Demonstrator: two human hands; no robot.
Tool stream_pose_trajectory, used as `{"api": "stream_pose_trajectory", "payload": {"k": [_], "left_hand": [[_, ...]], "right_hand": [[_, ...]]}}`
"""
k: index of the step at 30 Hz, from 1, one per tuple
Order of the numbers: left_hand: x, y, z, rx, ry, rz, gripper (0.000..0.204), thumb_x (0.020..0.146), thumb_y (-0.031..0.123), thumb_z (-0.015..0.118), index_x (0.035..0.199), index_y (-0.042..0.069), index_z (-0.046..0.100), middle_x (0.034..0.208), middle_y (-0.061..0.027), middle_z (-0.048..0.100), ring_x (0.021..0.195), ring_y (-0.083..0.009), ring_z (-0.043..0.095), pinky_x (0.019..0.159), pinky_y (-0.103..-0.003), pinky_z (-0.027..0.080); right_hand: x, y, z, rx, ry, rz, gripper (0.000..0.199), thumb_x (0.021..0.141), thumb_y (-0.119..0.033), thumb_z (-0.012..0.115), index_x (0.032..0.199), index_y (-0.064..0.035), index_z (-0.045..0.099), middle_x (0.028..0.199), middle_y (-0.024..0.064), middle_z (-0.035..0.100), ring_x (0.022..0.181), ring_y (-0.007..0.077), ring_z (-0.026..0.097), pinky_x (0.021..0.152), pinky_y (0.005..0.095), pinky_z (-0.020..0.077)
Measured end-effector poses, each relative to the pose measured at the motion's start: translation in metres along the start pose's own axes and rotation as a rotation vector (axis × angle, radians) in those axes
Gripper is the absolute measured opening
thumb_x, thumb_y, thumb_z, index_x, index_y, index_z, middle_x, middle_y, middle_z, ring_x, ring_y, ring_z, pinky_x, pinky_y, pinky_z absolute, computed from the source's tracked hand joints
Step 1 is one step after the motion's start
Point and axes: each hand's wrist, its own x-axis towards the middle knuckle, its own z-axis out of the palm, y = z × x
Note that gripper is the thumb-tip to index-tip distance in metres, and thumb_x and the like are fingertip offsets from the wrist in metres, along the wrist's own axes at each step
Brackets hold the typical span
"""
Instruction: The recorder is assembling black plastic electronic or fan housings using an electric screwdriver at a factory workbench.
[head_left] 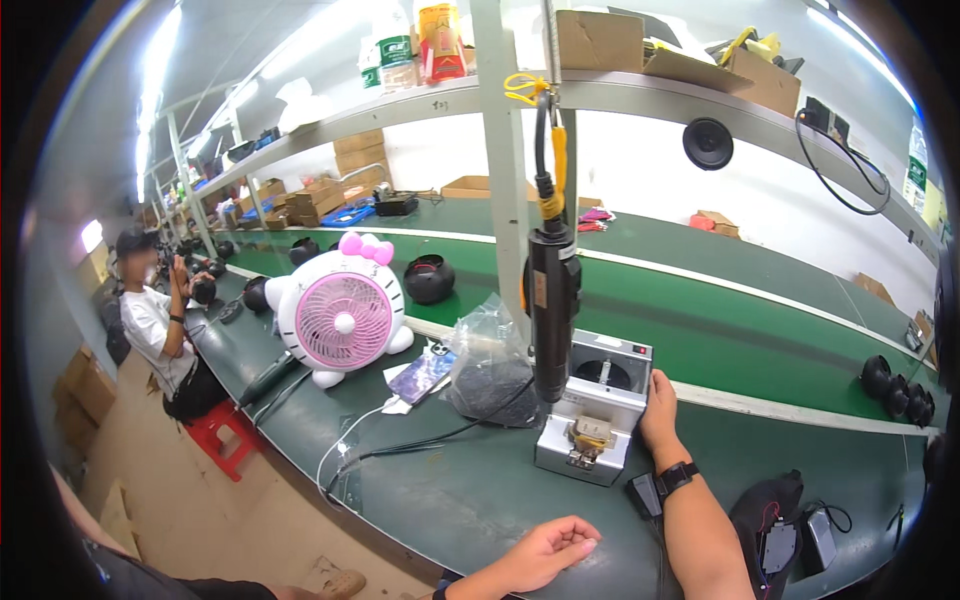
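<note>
A silver screw feeder [606,405] stands on the green workbench, with a slot at its front and a round dark opening in its top. My right hand [657,412] grips the feeder's right side, its fingers partly hidden along the edge. Near the bench's front edge, my left hand [548,552] rests palm inward with loosely bent fingers and holds nothing. Just left of the feeder, a black electric screwdriver [552,310] hangs from above on a cord with yellow ties. Beside my right wrist lies a black power adapter [645,496].
A pink-and-white fan [343,312], a round black housing [429,279] and a clear plastic bag [488,375] stand left. A black housing with exposed wires [768,530] lies right. Several black round parts [897,390] sit far right. A co-worker [160,320] sits left. Cables cross the bench.
</note>
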Motion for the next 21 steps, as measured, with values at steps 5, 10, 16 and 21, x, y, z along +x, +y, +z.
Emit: {"api": "stream_pose_trajectory", "payload": {"k": [5,10,16,21], "left_hand": [[0.007,0.016,0.020,-0.112,0.353,0.171,0.051,0.102,0.018,0.059,0.147,0.009,0.037,0.111,-0.0063,0.062,0.083,-0.0122,0.062,0.072,-0.026,0.052],[0.004,0.023,0.012,-0.321,0.291,0.158,0.082,0.103,0.015,0.056,0.162,0.021,-0.001,0.149,-0.0156,0.042,0.096,-0.0203,0.065,0.081,-0.033,0.056],[0.006,0.004,0.008,-0.279,0.092,0.263,0.093,0.103,0.014,0.057,0.160,0.027,-0.015,0.169,-0.0109,0.008,0.136,-0.0284,0.046,0.097,-0.040,0.053],[0.030,0.003,0.011,-0.231,0.070,0.225,0.099,0.103,0.023,0.060,0.157,0.026,-0.023,0.170,-0.0079,0.003,0.145,-0.0253,0.035,0.099,-0.041,0.051]], "right_hand": [[-0.004,0.013,0.000,-0.014,-0.021,-0.058,0.036,0.106,-0.026,0.042,0.107,0.0002,0.065,0.097,0.0202,0.069,0.090,0.0383,0.065,0.082,0.0424,0.0493],[-0.004,0.029,0.013,-0.088,-0.017,-0.135,0.039,0.108,-0.027,0.038,0.109,0.0028,0.064,0.106,0.0223,0.066,0.101,0.0394,0.062,0.089,0.0438,0.0472],[0.014,0.141,0.019,-0.026,-0.017,-0.142,0.037,0.104,-0.030,0.048,0.125,-0.0041,0.063,0.116,0.0156,0.067,0.112,0.0312,0.062,0.099,0.0418,0.0469],[0.068,0.198,0.011,0.618,-0.532,0.042,0.040,0.106,-0.027,0.041,0.133,-0.0019,0.057,0.124,0.0169,0.064,0.117,0.0255,0.062,0.104,0.0377,0.0480]]}}
